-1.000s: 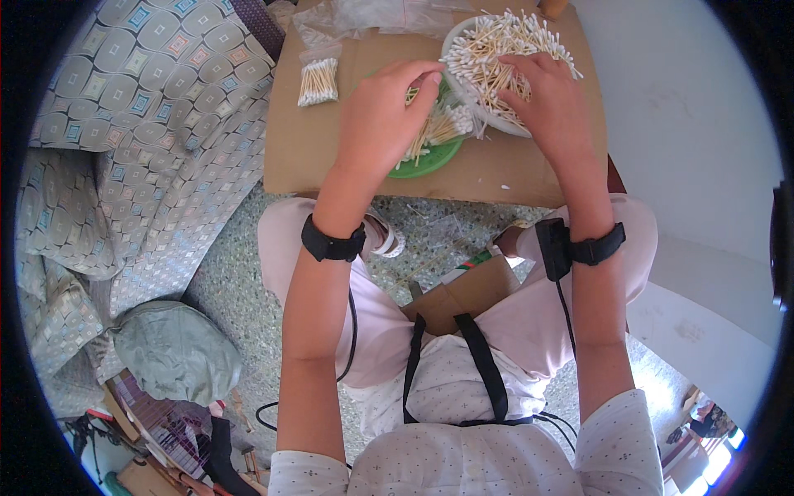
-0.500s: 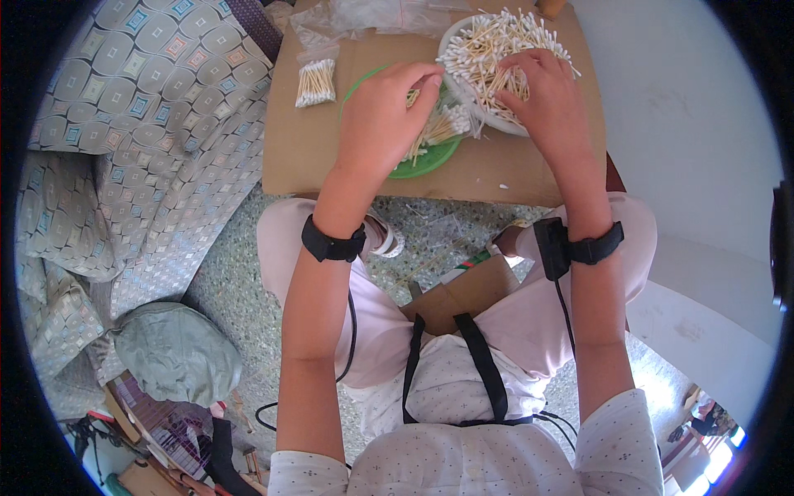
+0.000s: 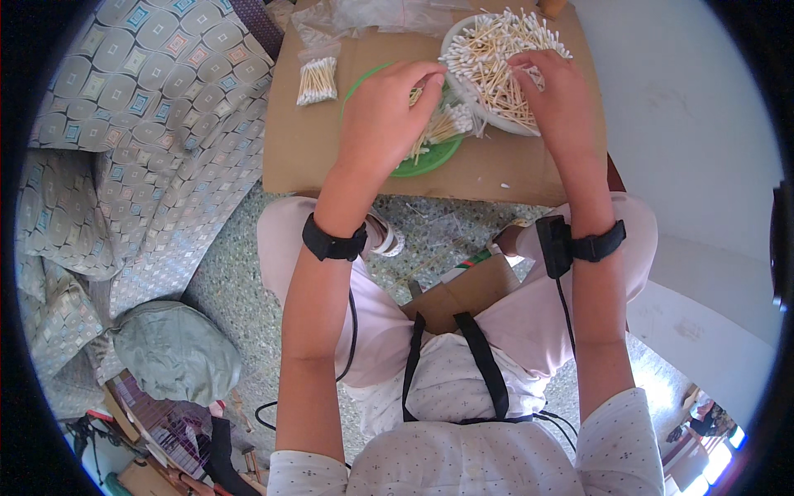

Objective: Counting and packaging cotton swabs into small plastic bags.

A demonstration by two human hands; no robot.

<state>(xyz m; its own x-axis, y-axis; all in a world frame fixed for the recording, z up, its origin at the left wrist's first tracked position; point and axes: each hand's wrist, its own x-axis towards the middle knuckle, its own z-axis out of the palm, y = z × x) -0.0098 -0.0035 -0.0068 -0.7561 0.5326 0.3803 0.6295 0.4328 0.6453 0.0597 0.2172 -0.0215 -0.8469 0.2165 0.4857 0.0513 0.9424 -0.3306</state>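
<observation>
A white bowl point(image 3: 454, 81) heaped with cotton swabs point(image 3: 500, 41) stands at the far right of a cardboard-covered table. Over its right side is my right hand point(image 3: 556, 91), thumb and fingers curved but apart among the swabs, with no swab plainly gripped. My left hand point(image 3: 397, 99) hovers over a green plate point(image 3: 426, 165), thumb and forefinger pinched together near the bowl's rim. What the pinch holds, if anything, I cannot make out. Below those fingers, a bundle of cotton swabs point(image 3: 447, 124) lies on the plate, with clear plastic at its right end.
A filled clear bag of cotton swabs point(image 3: 318, 81) lies on the cardboard point(image 3: 306, 149) to the left. Clear plastic bags point(image 3: 389, 15) are piled at the far edge. One white scrap point(image 3: 504, 186) lies near the front edge. A white wall point(image 3: 678, 107) rises on the right.
My right hand has shifted slightly right over the bowl, and its thumb has moved up closer to the fingertips. The left hand stays nearly where it was.
</observation>
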